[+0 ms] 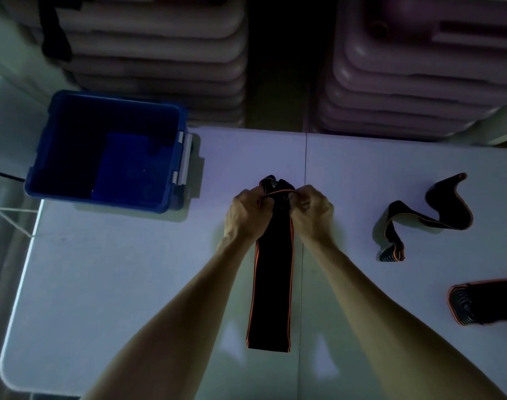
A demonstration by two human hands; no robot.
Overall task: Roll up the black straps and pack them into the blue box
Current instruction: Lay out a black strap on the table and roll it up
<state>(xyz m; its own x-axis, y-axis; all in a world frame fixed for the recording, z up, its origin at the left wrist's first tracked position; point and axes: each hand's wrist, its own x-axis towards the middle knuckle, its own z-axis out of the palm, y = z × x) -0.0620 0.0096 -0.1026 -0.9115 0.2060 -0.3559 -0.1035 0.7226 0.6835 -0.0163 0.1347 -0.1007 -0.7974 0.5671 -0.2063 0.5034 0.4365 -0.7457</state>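
A long black strap with orange edges lies flat on the white table, running from the near edge away from me. My left hand and my right hand both pinch its far end, which is folded over into a small bunch. A second black strap lies loosely curled to the right. A third strap lies at the right edge, partly cut off. The blue box stands open at the far left of the table; its inside is dark.
Behind the table stand two stacks of pale plastic items, with a dark gap between them. A seam runs down the middle of the table. The table's left edge drops to the floor.
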